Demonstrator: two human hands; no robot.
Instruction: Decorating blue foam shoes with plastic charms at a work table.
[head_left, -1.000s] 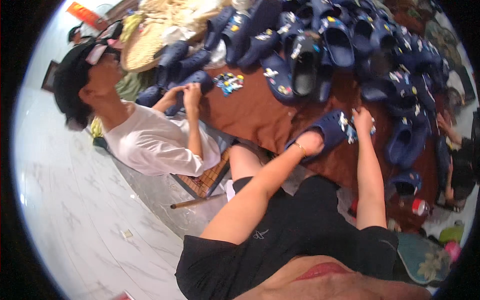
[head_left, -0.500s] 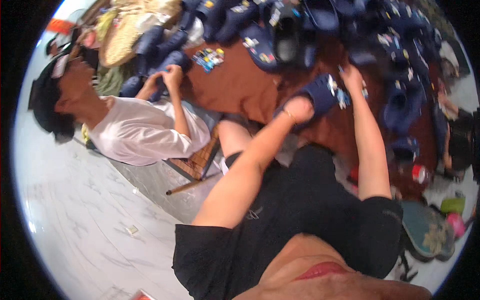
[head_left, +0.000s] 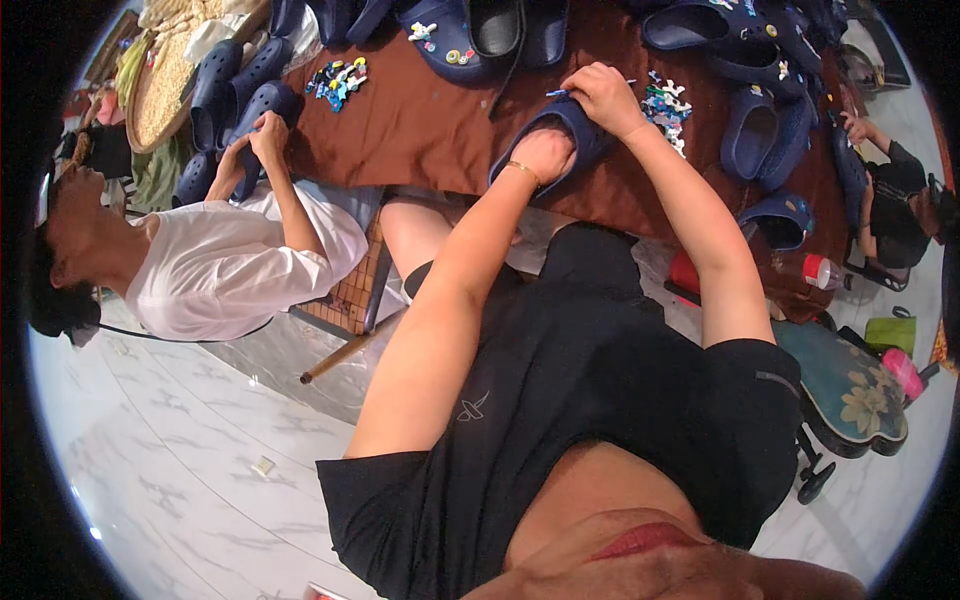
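A navy clog is at the brown cloth's near edge, its opening toward me. My left hand reaches into that opening and holds the clog from within; its fingertips are hidden inside. Over the toe part, my right hand is closed in a pinch, with a small blue-and-white shoe charm showing at its fingertips. Just right of the right wrist lies a pile of blue and white charms.
Charm-decorated navy clogs crowd the right and far sides of the brown cloth. Another charm pile lies to the left. A co-worker in white sits at left, hands on a clog. A flowered stool stands at right.
My right hand has come left from beside the charm pile to the clog's toe. The clog, with my left hand in it, sits further left in view. The view has shifted too.
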